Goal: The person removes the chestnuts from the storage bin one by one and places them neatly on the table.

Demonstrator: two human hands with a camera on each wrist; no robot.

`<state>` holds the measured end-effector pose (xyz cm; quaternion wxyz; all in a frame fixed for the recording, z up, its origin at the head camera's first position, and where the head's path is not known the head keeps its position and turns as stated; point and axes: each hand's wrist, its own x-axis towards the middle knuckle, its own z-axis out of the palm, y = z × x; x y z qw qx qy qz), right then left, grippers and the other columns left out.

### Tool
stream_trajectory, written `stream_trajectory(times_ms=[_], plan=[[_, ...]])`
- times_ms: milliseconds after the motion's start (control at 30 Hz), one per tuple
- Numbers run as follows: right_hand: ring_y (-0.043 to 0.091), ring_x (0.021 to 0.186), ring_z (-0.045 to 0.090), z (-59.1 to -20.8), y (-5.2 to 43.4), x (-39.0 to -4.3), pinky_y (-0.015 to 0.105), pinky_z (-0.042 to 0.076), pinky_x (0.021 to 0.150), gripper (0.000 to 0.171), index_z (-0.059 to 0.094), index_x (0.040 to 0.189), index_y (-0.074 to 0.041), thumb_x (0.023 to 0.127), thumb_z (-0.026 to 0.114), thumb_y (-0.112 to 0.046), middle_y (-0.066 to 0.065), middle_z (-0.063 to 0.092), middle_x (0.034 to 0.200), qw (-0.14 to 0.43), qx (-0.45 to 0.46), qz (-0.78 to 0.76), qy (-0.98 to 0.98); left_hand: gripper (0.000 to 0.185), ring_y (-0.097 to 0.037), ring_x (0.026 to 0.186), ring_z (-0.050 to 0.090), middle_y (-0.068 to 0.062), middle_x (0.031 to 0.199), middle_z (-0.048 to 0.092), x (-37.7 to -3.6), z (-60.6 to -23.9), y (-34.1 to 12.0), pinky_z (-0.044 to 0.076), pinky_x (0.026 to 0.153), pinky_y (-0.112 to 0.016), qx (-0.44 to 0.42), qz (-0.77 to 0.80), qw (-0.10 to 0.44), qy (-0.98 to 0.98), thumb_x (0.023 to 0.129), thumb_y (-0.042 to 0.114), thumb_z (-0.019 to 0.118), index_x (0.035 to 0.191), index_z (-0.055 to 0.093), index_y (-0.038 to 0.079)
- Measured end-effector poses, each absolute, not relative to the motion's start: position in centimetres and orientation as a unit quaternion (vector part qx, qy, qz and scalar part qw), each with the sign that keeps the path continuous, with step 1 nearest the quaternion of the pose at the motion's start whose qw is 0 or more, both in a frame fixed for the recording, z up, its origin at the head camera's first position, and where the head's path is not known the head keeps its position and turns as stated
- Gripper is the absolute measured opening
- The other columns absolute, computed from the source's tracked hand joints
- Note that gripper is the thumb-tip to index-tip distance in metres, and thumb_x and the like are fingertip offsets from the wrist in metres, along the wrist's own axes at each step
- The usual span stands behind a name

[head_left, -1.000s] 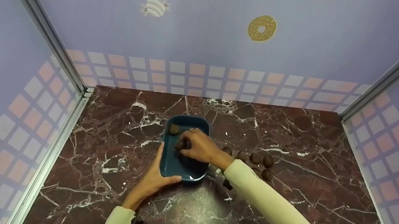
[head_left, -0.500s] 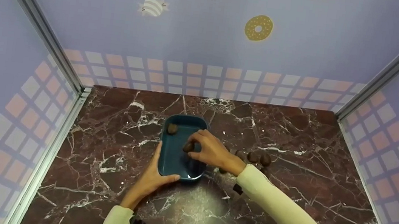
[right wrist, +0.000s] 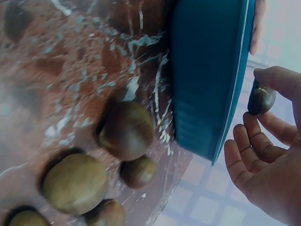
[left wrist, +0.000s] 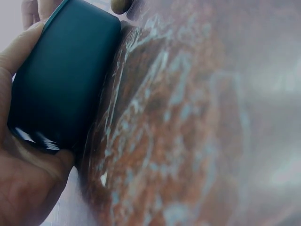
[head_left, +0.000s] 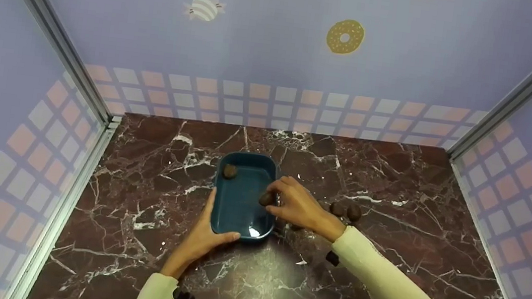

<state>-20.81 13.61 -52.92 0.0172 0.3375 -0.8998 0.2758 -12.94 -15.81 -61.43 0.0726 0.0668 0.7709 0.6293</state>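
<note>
Head view: the right hand [head_left: 297, 206] pinches a small brown chestnut [head_left: 267, 199] between thumb and fingertips, above the right rim of the teal dish [head_left: 238, 207]. The left hand [head_left: 202, 235] grips the dish's near left corner, thumb along its front edge. The dish (a rounded rectangle) sits on the marble table [head_left: 383, 265], one chestnut inside [head_left: 230, 171]; loose chestnuts [head_left: 346, 210] lie just right of it

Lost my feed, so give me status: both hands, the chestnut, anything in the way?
Left hand grips the blue dish at its near corner. Right hand pinches a chestnut over the dish's right rim. One chestnut inside; nothing in the way.
</note>
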Motion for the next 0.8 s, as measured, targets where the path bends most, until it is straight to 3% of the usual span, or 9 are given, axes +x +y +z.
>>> stream_trajectory(times_ms=[400,800], plan=[[0.027,0.098,0.063,-53.9,16.1,-21.1,0.045,0.057,0.083,0.044,0.075,0.131,-0.003,0.093,0.088,-0.020,0.010,0.069,0.112,0.024,0.321,0.303,-0.897,0.137,-0.040,0.169,0.000,-0.012,0.185,-0.001,-12.9,-61.3,-15.7,0.006,0.133,-0.066,0.066,0.627,0.063,0.773,0.084,0.029,0.099,0.180,0.001,0.021],[0.030,0.107,0.065,-54.8,17.6,-21.7,0.052,0.056,0.095,0.042,0.076,0.129,-0.001,0.092,0.090,-0.018,0.011,0.072,0.115,0.002,0.291,0.335,-0.896,0.137,-0.038,0.170,0.000,-0.011,0.185,0.000,-12.9,-61.5,-15.8,0.005,0.133,-0.065,0.072,0.625,0.060,0.775,0.084,0.028,0.100,0.180,0.002,0.021]])
